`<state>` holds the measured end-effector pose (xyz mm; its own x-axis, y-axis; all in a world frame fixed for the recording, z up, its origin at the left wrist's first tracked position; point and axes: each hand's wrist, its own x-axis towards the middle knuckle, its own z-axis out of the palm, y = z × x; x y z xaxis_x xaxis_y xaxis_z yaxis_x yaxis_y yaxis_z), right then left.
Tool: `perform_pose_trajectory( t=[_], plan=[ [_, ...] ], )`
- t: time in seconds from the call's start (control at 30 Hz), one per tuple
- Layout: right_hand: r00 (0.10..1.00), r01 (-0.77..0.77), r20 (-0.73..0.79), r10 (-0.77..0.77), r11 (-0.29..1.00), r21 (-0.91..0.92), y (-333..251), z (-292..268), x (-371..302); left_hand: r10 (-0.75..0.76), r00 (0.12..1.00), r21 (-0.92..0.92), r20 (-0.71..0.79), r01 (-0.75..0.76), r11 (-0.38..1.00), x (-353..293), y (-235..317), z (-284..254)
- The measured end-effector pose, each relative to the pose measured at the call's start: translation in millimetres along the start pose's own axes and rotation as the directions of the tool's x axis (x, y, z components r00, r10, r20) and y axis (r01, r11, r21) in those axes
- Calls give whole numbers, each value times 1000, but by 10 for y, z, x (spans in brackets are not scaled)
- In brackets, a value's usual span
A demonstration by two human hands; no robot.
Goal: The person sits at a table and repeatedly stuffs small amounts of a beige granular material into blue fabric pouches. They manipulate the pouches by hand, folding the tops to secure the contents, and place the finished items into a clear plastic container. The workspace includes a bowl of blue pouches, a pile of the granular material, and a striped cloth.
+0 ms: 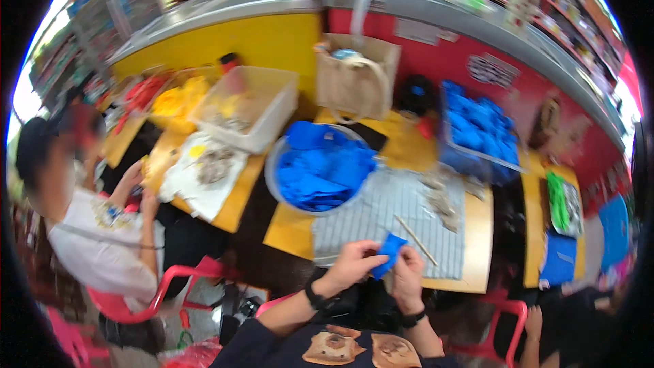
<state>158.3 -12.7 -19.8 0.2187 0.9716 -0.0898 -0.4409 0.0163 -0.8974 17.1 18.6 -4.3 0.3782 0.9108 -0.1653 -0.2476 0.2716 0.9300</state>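
Both my hands hold a small folded blue piece (388,256), which looks like cloth, just off the table's near edge. My left hand (353,266) pinches its left side; my right hand (409,279) grips it from the right. What lies between the fingers is hidden. Beyond them a grey striped cloth (368,225) covers part of the table, with a thin pale stick (417,240) lying slanted on it. Farther back on the cloth is a loose greyish heap (443,208), too blurred to name. A round pale tub (272,187) left of the cloth is heaped with blue pieces (320,163).
A bin of blue pieces (480,123) stands back right, a beige tote bag (364,71) at the back. On the left, a person in white (102,245) sits by a translucent bin (272,116) and a white cloth (225,194). Another person's arm (533,330) shows lower right.
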Motion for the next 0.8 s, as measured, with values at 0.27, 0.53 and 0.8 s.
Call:
perform_pose_trajectory(
  t=[0.27,0.53,0.8],
  plan=[
    [976,-177,88,199,963,-204,-208,-27,-129,3,995,-166,-101,-20,986,2,-23,20],
    [981,-190,45,191,982,-25,-80,-99,-117,12,990,425,138,-70,902,-39,66,-20],
    [999,-36,-32,39,996,77,42,-42,-147,-55,977,160,204,22,987,-4,63,-115]
  ],
)
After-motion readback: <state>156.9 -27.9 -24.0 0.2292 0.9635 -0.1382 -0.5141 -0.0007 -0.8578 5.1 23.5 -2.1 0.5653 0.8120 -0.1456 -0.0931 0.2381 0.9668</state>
